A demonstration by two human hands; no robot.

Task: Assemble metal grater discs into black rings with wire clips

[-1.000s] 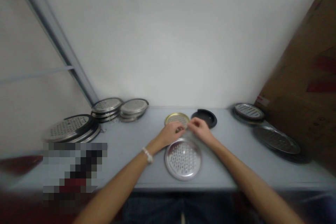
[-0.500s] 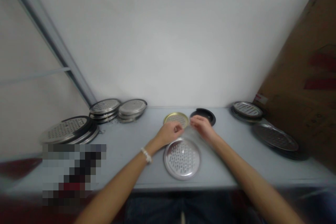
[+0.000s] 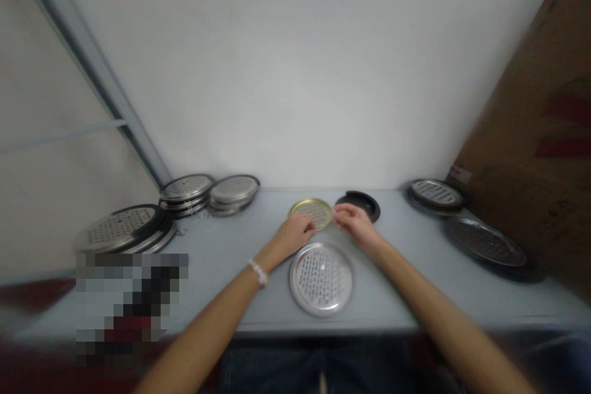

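A round grater disc (image 3: 318,209) with a gold-coloured rim lies toward the back of the table. Over its front left edge is my left hand (image 3: 295,233), fingers bent downward and closed; their tips are partly hidden, so what they hold is unclear. My right hand (image 3: 357,226) is at the disc's right edge, thumb and fingers drawn together in a pinch, and anything between them is too small to make out. Behind that hand sits a black round dish (image 3: 369,206), partly covered by it. Nearer to me, a silver grater disc (image 3: 322,280) lies flat between my forearms.
At the left are stacks of round graters with black edging (image 3: 124,228), (image 3: 187,188) and a further stack (image 3: 234,188). On the right lie another stack (image 3: 436,194) and a plastic-wrapped disc (image 3: 484,240), beside a large cardboard box (image 3: 521,135). A white wall (image 3: 295,74) stands behind.
My left hand has turned slightly, its fingers now closer together and lower by the gold-rimmed disc. My right hand has hardly moved. The discs stay in place.
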